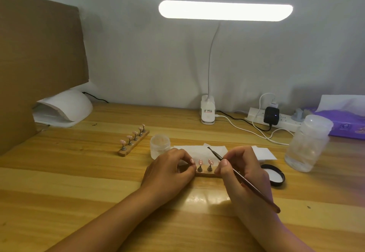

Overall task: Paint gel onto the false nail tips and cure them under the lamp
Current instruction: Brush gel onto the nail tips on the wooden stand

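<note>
From the head view, a short wooden stand (205, 175) of pink nail tips (200, 161) sits mid-table (79, 182). The left hand (169, 169) has its fingers curled, pinching the stand's left end. The right hand (245, 172) pinches a brush (246, 182) between thumb and fingers, its bristles pointing to 11 o'clock over the paper wipes (197, 149). A second stand (134, 143) lies apart at 10 o'clock, and the curing lamp (65, 109) is farther out by the cardboard panel (39, 54) that walls the left edge. The jar (160, 145) is near at 11 o'clock, the black lid (273, 174) just beside the right hand at 3. A wide stretch of tabletop runs from 7 to 9 o'clock.
</note>
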A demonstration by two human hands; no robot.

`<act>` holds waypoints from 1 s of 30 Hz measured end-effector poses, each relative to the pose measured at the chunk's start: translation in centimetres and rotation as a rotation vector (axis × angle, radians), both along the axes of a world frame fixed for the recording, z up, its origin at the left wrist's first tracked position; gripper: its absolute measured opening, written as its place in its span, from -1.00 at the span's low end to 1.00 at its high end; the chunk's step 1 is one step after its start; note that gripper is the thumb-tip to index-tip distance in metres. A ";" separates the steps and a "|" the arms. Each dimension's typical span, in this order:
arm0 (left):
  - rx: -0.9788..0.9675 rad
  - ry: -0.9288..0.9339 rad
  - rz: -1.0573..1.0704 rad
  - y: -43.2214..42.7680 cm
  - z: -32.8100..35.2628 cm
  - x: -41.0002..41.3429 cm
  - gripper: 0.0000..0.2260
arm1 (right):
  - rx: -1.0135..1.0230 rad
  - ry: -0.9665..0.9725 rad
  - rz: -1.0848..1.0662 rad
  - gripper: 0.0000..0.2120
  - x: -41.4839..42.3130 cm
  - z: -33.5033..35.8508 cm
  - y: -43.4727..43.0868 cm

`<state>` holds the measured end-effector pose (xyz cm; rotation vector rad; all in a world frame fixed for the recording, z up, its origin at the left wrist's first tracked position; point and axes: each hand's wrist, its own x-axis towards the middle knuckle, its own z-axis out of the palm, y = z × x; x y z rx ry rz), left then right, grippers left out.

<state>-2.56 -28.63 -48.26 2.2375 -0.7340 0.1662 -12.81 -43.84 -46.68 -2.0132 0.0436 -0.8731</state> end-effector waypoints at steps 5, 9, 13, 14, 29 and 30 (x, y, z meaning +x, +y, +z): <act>0.046 -0.064 0.015 -0.2 0.0 -0.1 -0.92 | -0.009 0.026 -0.003 -0.97 0.0 -0.2 0.1; 0.052 -0.116 0.003 -0.2 -0.1 -0.1 -0.84 | -0.033 0.031 -0.001 -0.95 -0.1 -0.3 0.2; 0.068 -0.231 0.041 -0.7 0.1 -0.5 -0.85 | -0.047 0.015 -0.003 -0.92 -0.2 -0.1 0.4; 0.077 -0.254 0.040 -0.8 0.2 -0.6 -0.86 | -0.049 0.008 -0.004 -0.94 -0.2 -0.1 0.4; 0.117 -0.359 0.012 -1.2 0.1 -1.4 -0.91 | -0.018 -0.003 -0.021 -0.95 -0.1 -0.1 0.5; 0.110 -0.381 0.016 -1.2 0.2 -1.4 -0.92 | -0.015 -0.007 -0.020 -0.96 -0.1 0.0 0.5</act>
